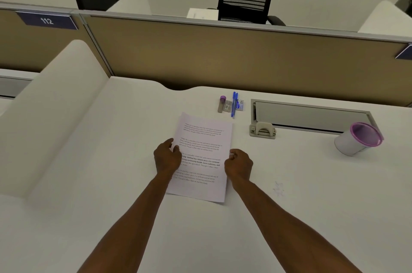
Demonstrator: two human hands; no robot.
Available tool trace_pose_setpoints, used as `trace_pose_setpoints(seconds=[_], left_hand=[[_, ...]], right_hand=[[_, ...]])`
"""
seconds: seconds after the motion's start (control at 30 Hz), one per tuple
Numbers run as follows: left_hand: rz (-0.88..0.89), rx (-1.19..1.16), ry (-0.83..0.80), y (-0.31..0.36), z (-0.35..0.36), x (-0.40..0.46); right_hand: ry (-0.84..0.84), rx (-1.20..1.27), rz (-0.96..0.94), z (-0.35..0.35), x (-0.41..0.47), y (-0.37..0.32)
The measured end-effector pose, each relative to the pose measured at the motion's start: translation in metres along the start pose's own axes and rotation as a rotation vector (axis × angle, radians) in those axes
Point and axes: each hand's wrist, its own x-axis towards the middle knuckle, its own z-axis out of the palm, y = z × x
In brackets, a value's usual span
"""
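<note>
A printed sheet of paper [204, 138] lies flat on the white desk [111, 161], its long side running away from me. My left hand [167, 157] rests on the sheet's left edge with its fingers curled over the margin. At the right edge, my right hand [238, 164] pinches the paper between thumb and curled fingers. Both forearms reach in from the bottom of the view.
Behind the sheet lie two blue pens [234, 104], a purple-capped glue stick [222, 104] and small staple boxes [227, 108]. A hole punch [262, 131] stands to the right, by a grey cable tray [312, 116]. A purple-rimmed cup [357, 138] lies tilted far right. A tan partition [223, 56] backs the desk.
</note>
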Motion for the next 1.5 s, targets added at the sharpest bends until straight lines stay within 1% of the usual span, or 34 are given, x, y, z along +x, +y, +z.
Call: trace_pose_setpoints(seconds=[0.33, 0.5, 0.77, 1.07, 1.3, 1.4, 1.5], left_hand=[[0.017, 0.165, -0.049, -0.005, -0.003, 0.001], [0.001, 0.169, -0.043, -0.004, -0.001, 0.001], [-0.029, 0.173, -0.054, -0.004, -0.001, 0.001], [-0.041, 0.193, -0.059, -0.003, -0.002, 0.000], [-0.031, 0.150, -0.032, -0.005, -0.002, -0.001], [0.054, 0.151, 0.023, -0.003, -0.001, -0.009], [0.252, 0.146, 0.026, 0.001, 0.009, -0.030]], right_hand=[[-0.017, -0.089, -0.056, 0.005, 0.001, -0.002], [0.020, -0.127, -0.078, 0.002, 0.002, -0.002], [-0.044, -0.130, -0.070, 0.000, 0.003, -0.003], [-0.025, -0.172, -0.105, -0.001, 0.000, -0.003], [-0.039, -0.110, -0.091, -0.003, 0.003, 0.002], [-0.013, -0.059, -0.090, -0.013, 0.002, 0.005], [0.033, 0.010, -0.136, -0.035, -0.001, 0.013]])
